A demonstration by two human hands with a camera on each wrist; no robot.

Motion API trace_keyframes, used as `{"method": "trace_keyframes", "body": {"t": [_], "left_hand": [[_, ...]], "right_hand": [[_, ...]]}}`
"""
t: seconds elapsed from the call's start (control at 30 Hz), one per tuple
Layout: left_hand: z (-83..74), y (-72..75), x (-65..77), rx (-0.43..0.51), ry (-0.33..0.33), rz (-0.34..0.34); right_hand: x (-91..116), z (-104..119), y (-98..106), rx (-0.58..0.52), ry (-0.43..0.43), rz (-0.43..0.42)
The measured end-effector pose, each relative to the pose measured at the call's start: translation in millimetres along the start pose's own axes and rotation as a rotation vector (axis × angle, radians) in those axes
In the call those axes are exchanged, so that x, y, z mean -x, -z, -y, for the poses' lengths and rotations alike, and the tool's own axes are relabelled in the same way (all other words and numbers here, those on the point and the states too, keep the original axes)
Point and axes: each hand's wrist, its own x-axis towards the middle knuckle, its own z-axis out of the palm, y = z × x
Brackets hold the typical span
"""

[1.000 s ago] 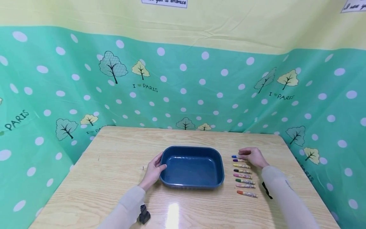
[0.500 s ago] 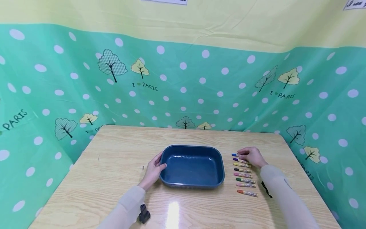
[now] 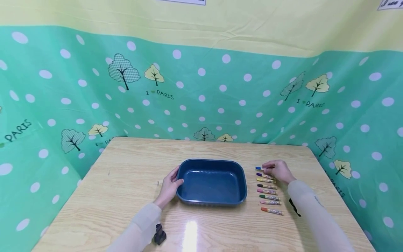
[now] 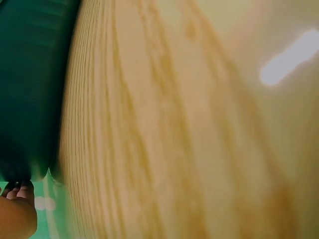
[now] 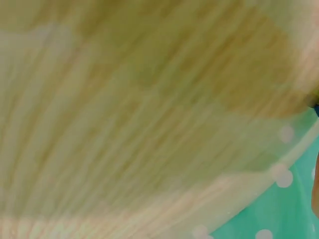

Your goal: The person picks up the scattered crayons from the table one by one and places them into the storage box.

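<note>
A deep dark blue tray (image 3: 211,189) with rounded corners lies on the wooden table. My left hand (image 3: 169,187) grips its left side, thumb over the rim; in the left wrist view part of that hand (image 4: 20,209) shows beneath the tray wall (image 4: 30,84). To the right of the tray, several crayons lie in a column, tips to the left. At the far end my right hand (image 3: 278,170) pinches a blue crayon (image 3: 259,168), its other end hidden by the fingers. Just nearer lies a purple crayon (image 3: 261,175), then a yellow crayon (image 3: 266,180).
Nearer in the column are a black crayon (image 3: 267,186), a pink crayon (image 3: 267,191), a green crayon (image 3: 270,198), a light pink crayon (image 3: 270,202) and an orange-red crayon (image 3: 272,211). A green dotted curtain (image 3: 201,87) hangs behind the table (image 3: 141,154).
The right hand has taken hold of the blue crayon and shifted it slightly away from the purple one, toward the table's far edge. The left hand stays on the tray.
</note>
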Motion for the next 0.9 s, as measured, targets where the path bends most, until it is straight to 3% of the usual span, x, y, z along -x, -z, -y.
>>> {"method": "trace_keyframes", "body": {"t": [0.53,0.73,0.9], "left_hand": [[2.0,0.6,0.2,0.011,-0.028,-0.005],[2.6,1.4,0.3,-0.010,-0.031,-0.005],[2.2,1.7,-0.2,-0.017,-0.031,-0.018]], "right_hand": [[22,45,-4,-0.036,0.118,-0.076],[29,74,-4,-0.066,0.182,-0.064],[32,96,-9,-0.104,0.183,-0.035]]}}
